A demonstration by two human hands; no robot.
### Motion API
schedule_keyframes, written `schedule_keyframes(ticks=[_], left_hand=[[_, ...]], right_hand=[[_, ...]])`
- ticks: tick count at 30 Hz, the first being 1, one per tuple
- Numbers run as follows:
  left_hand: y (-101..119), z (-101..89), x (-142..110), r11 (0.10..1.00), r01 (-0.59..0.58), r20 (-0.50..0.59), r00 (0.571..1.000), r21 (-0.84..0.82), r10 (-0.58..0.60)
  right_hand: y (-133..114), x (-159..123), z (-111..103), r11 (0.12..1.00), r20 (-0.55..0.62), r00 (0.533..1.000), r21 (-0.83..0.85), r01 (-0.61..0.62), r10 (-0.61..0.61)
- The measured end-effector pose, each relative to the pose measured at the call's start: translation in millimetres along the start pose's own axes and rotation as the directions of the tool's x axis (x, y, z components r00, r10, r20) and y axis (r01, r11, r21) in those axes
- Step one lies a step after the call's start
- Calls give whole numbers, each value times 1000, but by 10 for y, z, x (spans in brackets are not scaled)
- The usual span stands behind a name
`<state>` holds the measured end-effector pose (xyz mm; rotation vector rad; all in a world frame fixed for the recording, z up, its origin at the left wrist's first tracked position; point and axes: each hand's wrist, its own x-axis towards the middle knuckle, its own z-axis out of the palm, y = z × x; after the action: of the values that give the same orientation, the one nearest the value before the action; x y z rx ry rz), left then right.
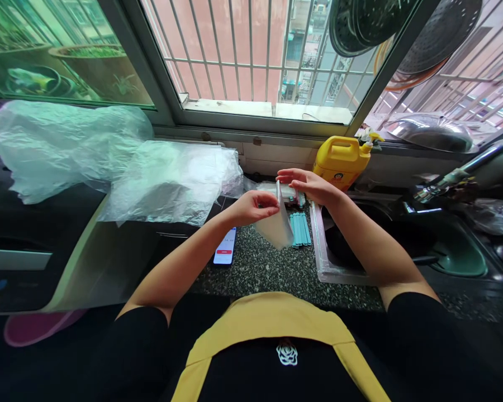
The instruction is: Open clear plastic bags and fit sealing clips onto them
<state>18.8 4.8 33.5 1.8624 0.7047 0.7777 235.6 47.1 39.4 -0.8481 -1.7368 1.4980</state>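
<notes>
A small translucent plastic bag (pixel 276 230) hangs tilted over the countertop. My left hand (pixel 255 206) pinches its near left edge between thumb and fingers. At the bag's upper edge, my right hand (pixel 308 184) has its fingers bent around the top corner, with the thumb below; part of that grip is hidden. Just right of the bag, several flat teal strips (pixel 300 229) lie side by side on the counter. Behind my hands sits a clear plastic package (pixel 268 188), partly covered by them. A lit phone (pixel 224 249) lies beneath my left forearm.
Crumpled clear plastic sheeting (pixel 163 178) covers the left side, over a dark appliance (pixel 20 234). A yellow jug (pixel 339 159) stands by the window. To the right are a clear plastic tray (pixel 318 262), a sink (pixel 465 251) and a faucet (pixel 444 187). Speckled countertop (pixel 260 279) lies in front.
</notes>
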Motion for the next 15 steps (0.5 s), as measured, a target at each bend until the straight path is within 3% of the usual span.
schedule_keyframes(ticks=[5,7,11,15], left_hand=[[68,-81,0,997,-48,92,995,56,43],[60,-108,-9,999,-18,106,994,27,15],[-26,-137,-70,990,90,71,994,-110,-82],[-195,-98,-154,951,143,10,989,-275,-146]], right_hand=[[97,40,107,990,141,989,127,-60,42],[120,15,137,982,132,990,175,-65,43],[118,-103,141,971,-37,998,238,-30,40],[98,-236,100,977,-228,974,209,48,1]])
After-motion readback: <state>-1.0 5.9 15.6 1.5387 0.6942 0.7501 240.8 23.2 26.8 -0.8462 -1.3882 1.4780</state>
